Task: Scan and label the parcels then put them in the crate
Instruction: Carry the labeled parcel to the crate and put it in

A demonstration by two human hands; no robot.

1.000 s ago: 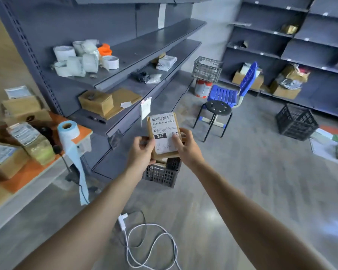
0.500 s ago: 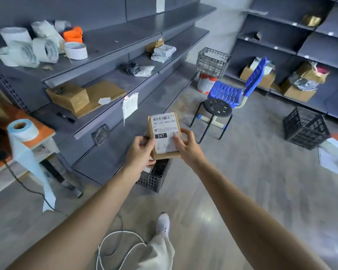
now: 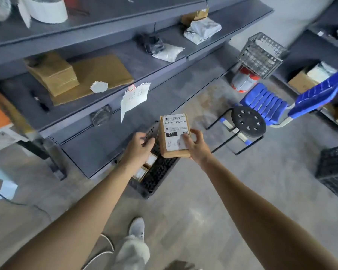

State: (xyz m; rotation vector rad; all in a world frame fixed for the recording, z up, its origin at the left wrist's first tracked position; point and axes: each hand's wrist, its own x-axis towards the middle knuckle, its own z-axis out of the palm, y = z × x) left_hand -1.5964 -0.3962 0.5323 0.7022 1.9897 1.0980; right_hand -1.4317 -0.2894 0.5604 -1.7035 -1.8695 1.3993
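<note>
Gripping nothing with slack left hand [image 3: 138, 146]; clasping brown cardboard parcel with white label [image 3: 173, 136] in curled right hand [image 3: 197, 147], just above black plastic lattice crate [image 3: 158, 179]. Could tip from one-sided hold and land outside rim.

Crate [image 3: 158, 178] partly hidden behind parcel [image 3: 176, 152]; small print on label [image 3: 174, 129] unreadable

Parcel [image 3: 175, 153] is matt brown cardboard with a smooth white paper label [image 3: 174, 126]. Crate [image 3: 158, 173] looks like black plastic mesh, shelf [image 3: 109, 30] is dull grey metal, chair [image 3: 265, 102] is shiny blue plastic.
</note>
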